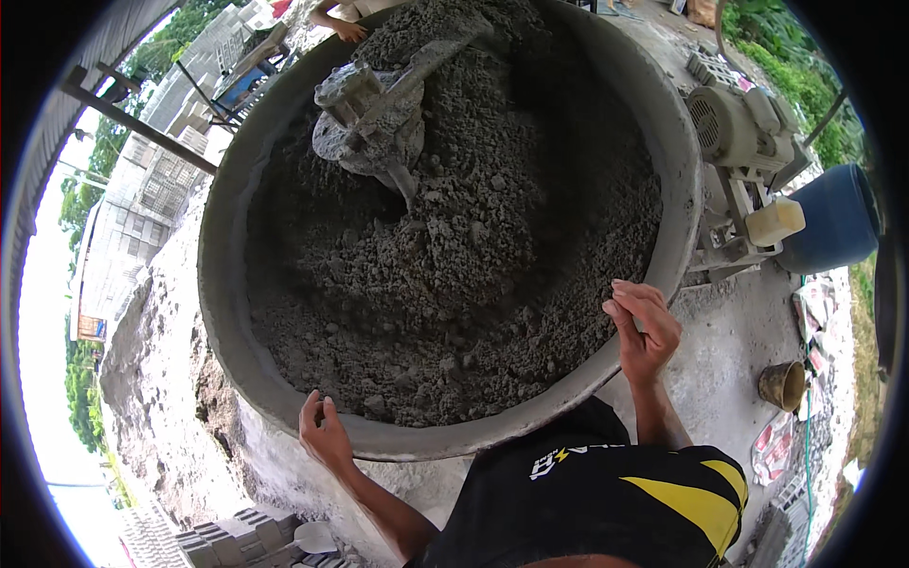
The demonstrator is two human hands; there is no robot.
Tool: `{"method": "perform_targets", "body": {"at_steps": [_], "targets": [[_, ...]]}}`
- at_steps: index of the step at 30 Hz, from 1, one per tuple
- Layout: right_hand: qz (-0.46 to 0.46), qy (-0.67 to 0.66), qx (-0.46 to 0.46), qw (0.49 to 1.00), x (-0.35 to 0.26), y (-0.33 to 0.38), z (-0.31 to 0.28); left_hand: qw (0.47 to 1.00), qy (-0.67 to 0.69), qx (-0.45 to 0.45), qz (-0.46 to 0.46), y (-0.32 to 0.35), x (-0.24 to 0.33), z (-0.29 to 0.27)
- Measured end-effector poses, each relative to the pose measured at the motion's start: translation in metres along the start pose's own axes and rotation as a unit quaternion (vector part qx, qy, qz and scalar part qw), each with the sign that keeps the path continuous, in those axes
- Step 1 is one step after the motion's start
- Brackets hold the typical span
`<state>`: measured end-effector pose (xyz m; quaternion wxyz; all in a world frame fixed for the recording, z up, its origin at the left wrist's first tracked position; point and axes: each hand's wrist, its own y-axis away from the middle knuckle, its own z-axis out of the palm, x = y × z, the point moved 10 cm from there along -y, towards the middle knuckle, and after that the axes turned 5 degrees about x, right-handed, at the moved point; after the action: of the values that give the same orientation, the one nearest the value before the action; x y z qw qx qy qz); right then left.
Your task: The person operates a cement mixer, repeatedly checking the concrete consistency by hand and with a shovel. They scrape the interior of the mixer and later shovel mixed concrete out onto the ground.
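Left hand [325, 434] sits on the mixer pan [220, 284] rim at 7 o'clock, fingers curled over the lip, gripping the rim only. Right hand [644, 327] hangs just above the rim at 4 o'clock, fingers loosely bent, thumb to fingertips, holding nothing I can make out.

Edges: the rim runs a full circle. Motor [743, 128] bolted just outside at 2 o'clock, blue barrel [838, 222] beyond it at 3. Open concrete ground at 4–5, a small brass-coloured can [781, 385] there. Grey blocks [232, 540] stacked at 7 by the pan's base. Another person's hand [346, 26] at the far rim, 12 o'clock.

Mix [445, 256]: dark grey, damp, crumbly, clumped, piled higher toward centre. Mixer paddle [374, 118] caked with it, at 11 o'clock inside the pan.
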<state>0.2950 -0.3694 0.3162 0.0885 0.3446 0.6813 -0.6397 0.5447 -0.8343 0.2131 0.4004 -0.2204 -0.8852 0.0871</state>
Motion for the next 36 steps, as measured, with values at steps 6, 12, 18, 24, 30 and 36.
{"method": "perform_targets", "body": {"at_steps": [6, 12, 18, 24, 30, 36], "targets": [[0.055, -0.015, -0.014, 0.998, 0.011, 0.004, -0.002, 1.000, -0.001, 0.004, 0.009, -0.001, 0.004, 0.002], [0.039, -0.015, -0.031, 0.999, 0.023, 0.012, 0.003, 1.000, -0.003, 0.014, 0.000, 0.003, 0.005, 0.003], [0.070, -0.009, -0.025, 0.997, 0.032, 0.013, -0.001, 1.000, 0.002, 0.016, -0.002, 0.004, 0.013, 0.004], [0.092, -0.010, -0.037, 0.995, 0.036, 0.014, 0.001, 1.000, 0.002, 0.025, 0.001, 0.006, 0.013, 0.002], [0.089, -0.011, -0.031, 0.995, 0.038, 0.013, 0.000, 1.000, 0.003, 0.030, 0.001, 0.006, 0.015, 0.003], [0.116, -0.014, -0.033, 0.993, 0.041, 0.013, 0.001, 1.000, -0.003, 0.026, -0.010, 0.006, 0.017, 0.000]]}}
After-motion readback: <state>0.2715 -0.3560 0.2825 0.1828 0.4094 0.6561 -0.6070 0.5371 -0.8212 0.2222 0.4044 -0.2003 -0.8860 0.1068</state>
